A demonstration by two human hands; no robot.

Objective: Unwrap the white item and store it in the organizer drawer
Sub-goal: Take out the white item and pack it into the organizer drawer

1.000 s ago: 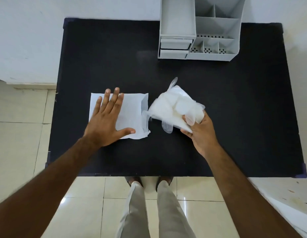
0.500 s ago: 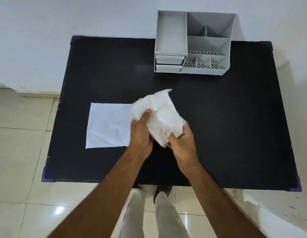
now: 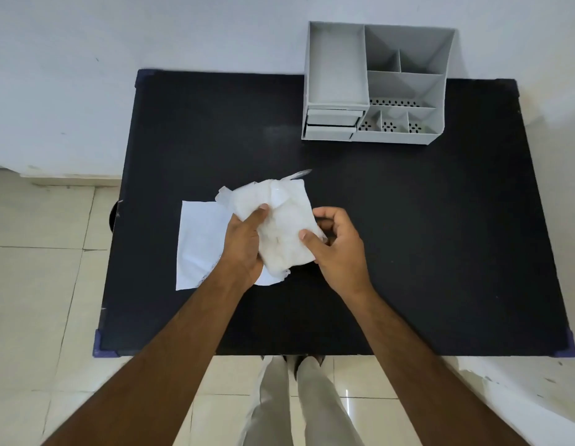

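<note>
A crumpled white item (image 3: 281, 226) in thin translucent wrap is held above the black table (image 3: 408, 236) near its middle. My left hand (image 3: 244, 246) grips its left side, thumb on top. My right hand (image 3: 337, 249) pinches its right edge between thumb and fingers. A flat white wrapper sheet (image 3: 199, 243) lies on the table to the left, partly under my left hand. The grey organizer (image 3: 376, 85) stands at the table's far edge; its two small drawers (image 3: 332, 123) at the front left are closed.
The organizer has open compartments on top and to the right of the drawers. A white wall rises behind the table. Tiled floor lies to the left and below, and my legs show at the table's near edge.
My left hand left the flat sheet and joined my right hand on the white item. The bundle now sits flatter between both hands, and the view has shifted slightly.
</note>
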